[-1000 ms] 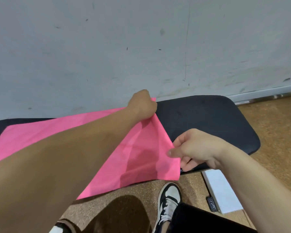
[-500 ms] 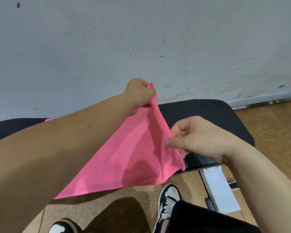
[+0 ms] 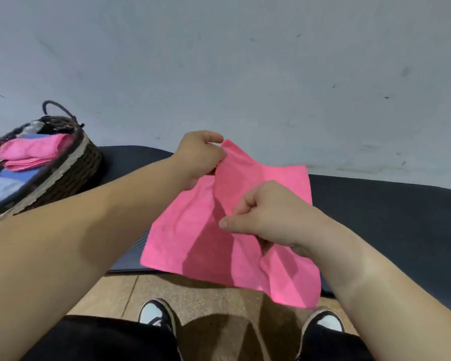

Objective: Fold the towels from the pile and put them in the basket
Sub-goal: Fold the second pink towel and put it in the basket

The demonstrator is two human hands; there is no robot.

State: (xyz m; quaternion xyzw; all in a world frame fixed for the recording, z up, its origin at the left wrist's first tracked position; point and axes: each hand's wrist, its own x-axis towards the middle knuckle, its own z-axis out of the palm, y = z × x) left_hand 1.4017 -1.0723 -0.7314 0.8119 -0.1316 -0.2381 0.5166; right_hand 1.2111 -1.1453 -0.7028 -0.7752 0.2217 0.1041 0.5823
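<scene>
Head camera looks down past both forearms to a pink towel [image 3: 193, 230] held up over the front of a black padded bench [image 3: 388, 217]. The left hand [image 3: 201, 155] is curled, thumb over fingers, and pinches the towel's top corner, raising it clear of the bench near the grey wall [image 3: 245, 74]. The right hand [image 3: 266, 212] is nearer the person and lower. Its fingers are balled into a loose fist and the thumb lies flat along the cloth, so it grips the towel partway down a raised ridge that runs between the two hands. To the left of that ridge the cloth slopes down toward the bench. To the right it lies back over the padding, and its lower edge hangs past the front of the bench, above the tan floor [image 3: 167, 287].

At the far left a dark woven basket [image 3: 71, 168] with a pale band round its rim and a loop handle stands on the bench, well apart from the hands. Inside it lies a folded pink towel [image 3: 29, 152] on top of blue towels [image 3: 0, 186]; this part is blurred. Below, two black-and-white shoes [image 3: 154, 312] and black trousers [image 3: 102, 340] show at the bottom edge.
</scene>
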